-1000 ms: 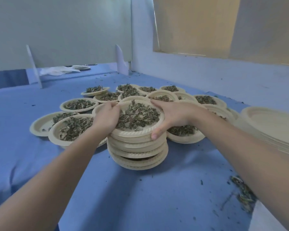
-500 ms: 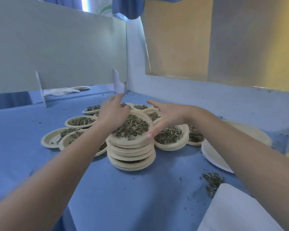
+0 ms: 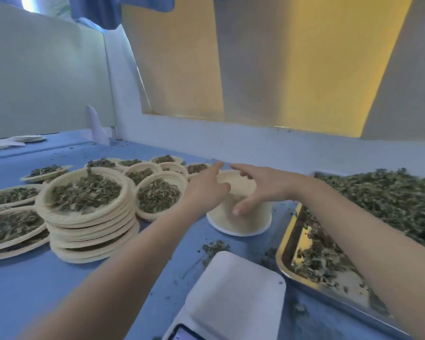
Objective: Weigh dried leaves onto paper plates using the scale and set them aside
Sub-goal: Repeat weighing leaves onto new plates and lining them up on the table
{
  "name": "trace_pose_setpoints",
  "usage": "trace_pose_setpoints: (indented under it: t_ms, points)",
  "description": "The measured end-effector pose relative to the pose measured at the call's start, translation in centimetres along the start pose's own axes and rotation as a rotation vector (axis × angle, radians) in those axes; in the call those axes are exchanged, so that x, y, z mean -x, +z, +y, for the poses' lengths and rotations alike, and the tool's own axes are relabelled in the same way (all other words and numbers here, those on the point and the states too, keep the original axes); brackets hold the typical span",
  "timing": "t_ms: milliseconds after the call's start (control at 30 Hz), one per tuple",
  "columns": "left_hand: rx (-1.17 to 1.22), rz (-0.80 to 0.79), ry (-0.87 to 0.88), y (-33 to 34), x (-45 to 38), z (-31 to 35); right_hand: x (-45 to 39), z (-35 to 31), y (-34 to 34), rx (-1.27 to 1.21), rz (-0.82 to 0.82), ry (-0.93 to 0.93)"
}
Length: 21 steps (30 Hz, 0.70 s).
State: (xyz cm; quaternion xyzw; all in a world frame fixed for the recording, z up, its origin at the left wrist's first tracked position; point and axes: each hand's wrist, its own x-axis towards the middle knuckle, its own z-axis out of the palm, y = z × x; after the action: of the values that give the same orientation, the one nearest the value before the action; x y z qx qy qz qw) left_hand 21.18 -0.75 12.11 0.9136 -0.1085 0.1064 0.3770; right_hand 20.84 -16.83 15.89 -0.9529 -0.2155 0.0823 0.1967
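A stack of empty paper plates (image 3: 243, 223) stands on the blue table, right of centre. My left hand (image 3: 205, 190) reaches over its left rim with fingers stretched out. My right hand (image 3: 261, 187) hovers over the top of the stack with spread fingers, its thumb down against the stack's side. Neither hand holds anything. To the left, a stack of filled plates (image 3: 88, 224) carries dried leaves on top. The white scale (image 3: 233, 300) lies near the front edge, its platform bare. A metal tray (image 3: 287, 263) on the right holds dried leaves (image 3: 388, 197).
Several single plates of leaves (image 3: 157, 195) spread across the table's left and back. Loose leaf crumbs (image 3: 214, 247) lie between the scale and the empty plates. A white wall and partition close off the back. More plates (image 3: 28, 138) sit far left.
Both hands have left the top filled plate on the left stack and moved right to the stack of empty plates. The view has swung right, showing the tray and scale.
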Motion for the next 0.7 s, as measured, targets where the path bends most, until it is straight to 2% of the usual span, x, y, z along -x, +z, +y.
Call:
trace_pose_setpoints:
  t_ms: [100,233,333,500,700]
  points:
    - [-0.043,0.007,-0.027,3.5,-1.9,0.9,0.3,4.0,-0.3,-0.003,0.067,0.085]
    - [-0.153,0.124,-0.156,5.8,-4.9,0.3,-1.5,7.5,0.2,-0.017,0.245,0.15]
    - [-0.127,0.097,-0.248,6.1,-6.8,-0.9,-3.5,8.7,0.7,-0.069,0.337,0.226]
    - [0.021,0.068,-0.398,6.2,-9.6,-2.3,-6.2,10.5,1.5,-0.154,0.318,0.311]
    - [-0.013,0.033,-0.363,5.3,-10.2,-3.6,-7.3,11.9,1.8,-0.28,0.31,0.359]
